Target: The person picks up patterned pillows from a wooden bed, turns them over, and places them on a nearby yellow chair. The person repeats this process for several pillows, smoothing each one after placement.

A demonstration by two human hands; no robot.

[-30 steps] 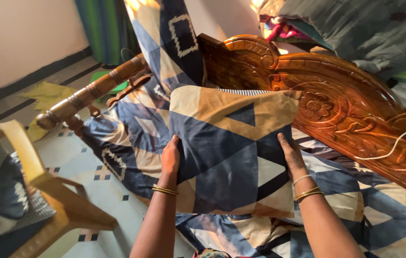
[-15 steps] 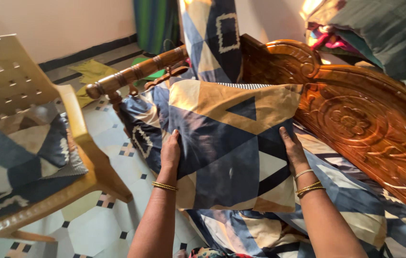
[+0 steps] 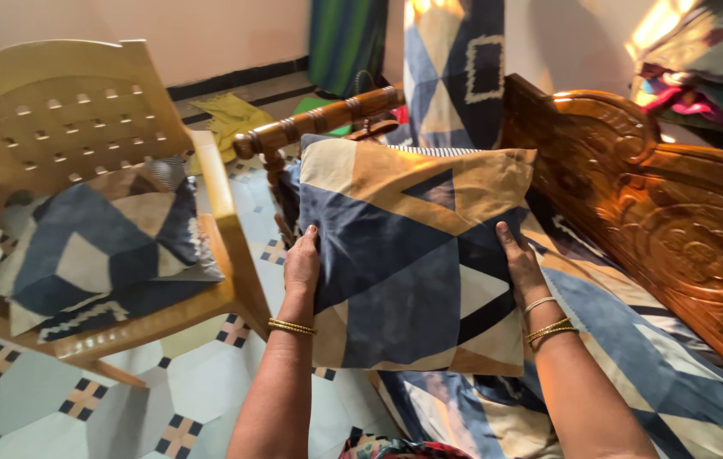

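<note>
**Pillow held up by its two sides**

The patterned pillow (image 3: pixel 412 255) hangs upright in the air between bed and chair, face toward the person, long axis roughly vertical. The left hand (image 3: pixel 302 268) and right hand (image 3: pixel 521 268) clamp its side edges, fingers curled around them, probably to keep it flat. Below lies the matching bedsheet (image 3: pixel 633 357); left, a yellow plastic chair (image 3: pixel 64 110) carries another pillow (image 3: pixel 98 246).
</note>
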